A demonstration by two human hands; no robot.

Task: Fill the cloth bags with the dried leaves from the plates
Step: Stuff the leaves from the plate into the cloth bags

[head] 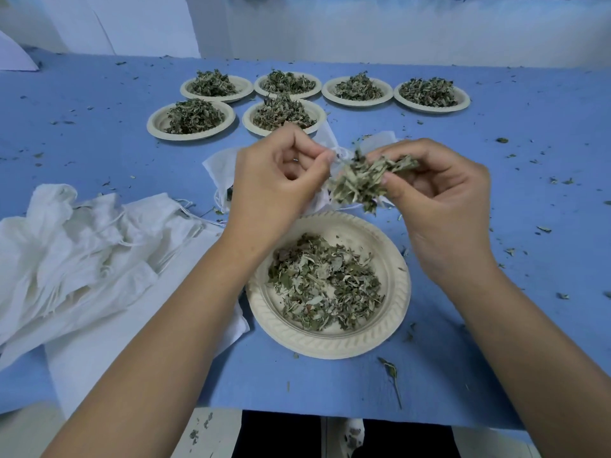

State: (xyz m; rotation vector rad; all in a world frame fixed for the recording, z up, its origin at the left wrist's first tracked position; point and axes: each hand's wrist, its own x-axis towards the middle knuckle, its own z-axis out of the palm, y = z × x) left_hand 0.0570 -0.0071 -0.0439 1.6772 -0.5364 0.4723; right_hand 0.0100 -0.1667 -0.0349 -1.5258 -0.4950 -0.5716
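Blue-covered table (496,325) against pale wall (396,31)

Bag (218,166) mostly hid behind L hand (277,180); bag pile (82,242) cut @ L edge

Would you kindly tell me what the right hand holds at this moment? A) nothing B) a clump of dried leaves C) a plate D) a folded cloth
B: the right hand has its fingers curled round a clump of dried leaves above the near plate.

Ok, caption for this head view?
Right hand holds dried leaves beside a cloth bag pinched by the left hand above a plate.
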